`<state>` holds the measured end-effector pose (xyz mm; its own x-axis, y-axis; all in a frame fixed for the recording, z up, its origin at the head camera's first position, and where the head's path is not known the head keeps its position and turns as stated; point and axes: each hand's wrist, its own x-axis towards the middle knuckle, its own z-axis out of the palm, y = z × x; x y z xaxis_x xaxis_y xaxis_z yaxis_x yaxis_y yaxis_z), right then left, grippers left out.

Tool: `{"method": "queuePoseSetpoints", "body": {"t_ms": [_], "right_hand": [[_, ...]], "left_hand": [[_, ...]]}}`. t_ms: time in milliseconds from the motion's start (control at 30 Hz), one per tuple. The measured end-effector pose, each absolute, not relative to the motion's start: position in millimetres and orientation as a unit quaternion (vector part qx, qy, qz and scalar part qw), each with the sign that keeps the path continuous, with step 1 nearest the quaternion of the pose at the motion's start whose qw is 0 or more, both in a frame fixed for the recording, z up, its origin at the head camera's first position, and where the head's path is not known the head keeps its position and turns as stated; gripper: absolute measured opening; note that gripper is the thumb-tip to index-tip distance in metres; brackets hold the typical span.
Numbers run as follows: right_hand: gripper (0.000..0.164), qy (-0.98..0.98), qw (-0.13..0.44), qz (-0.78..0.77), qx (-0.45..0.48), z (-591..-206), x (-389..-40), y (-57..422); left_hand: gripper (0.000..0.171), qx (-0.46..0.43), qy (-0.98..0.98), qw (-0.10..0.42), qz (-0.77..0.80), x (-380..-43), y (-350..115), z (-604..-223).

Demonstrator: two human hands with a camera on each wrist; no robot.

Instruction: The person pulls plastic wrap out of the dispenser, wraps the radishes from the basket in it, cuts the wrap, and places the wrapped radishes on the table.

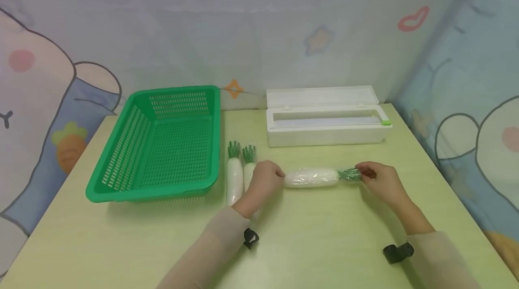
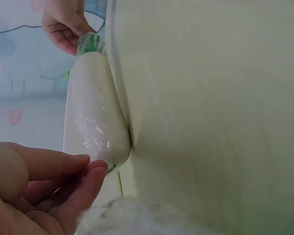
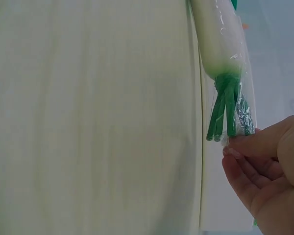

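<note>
A white radish [image 1: 311,177] with green leaf stubs lies sideways on the table, wrapped in clear plastic film. My left hand [image 1: 265,183] is at its blunt end, thumb and forefinger pinched together on the film there, as the left wrist view shows. At the leafy end my right hand [image 1: 383,184] pinches the loose film just past the green stems [image 3: 228,105]. Left of these, two more film-covered radishes lie side by side: one radish [image 1: 234,181] in plain sight, the other radish [image 1: 249,169] partly hidden behind my left hand and forearm.
A green slotted basket [image 1: 214,144] stands at the left, its inside bare. Behind the wrapped radish is a long white cling film box [image 1: 328,137] with its lid [image 1: 322,97] raised and a green piece [image 1: 386,122] at its right end. A printed cloth [image 1: 259,41] backs the table.
</note>
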<state>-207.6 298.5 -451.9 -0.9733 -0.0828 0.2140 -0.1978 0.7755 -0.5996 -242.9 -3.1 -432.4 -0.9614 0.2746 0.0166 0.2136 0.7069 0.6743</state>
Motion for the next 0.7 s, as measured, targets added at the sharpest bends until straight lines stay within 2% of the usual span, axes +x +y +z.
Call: {"method": "queuePoseSetpoints", "body": {"t_ms": [267,467,700], "right_hand": [[0.019,-0.94,0.05,0.33,0.073,-452.9,-211.7,299.7],[0.017,-0.94,0.052,0.324,0.089,-454.3,-213.8,301.2],[0.025,-0.948,0.049,0.287,0.127,-449.7,-211.2,310.5]], "left_hand": [[0.022,0.127,0.935,0.053,0.326,-245.5,0.8,-432.5],[0.023,0.137,0.934,0.053,0.325,-246.5,0.0,-433.1],[0.025,0.152,0.929,0.056,0.332,-244.6,-5.3,-431.4]]}}
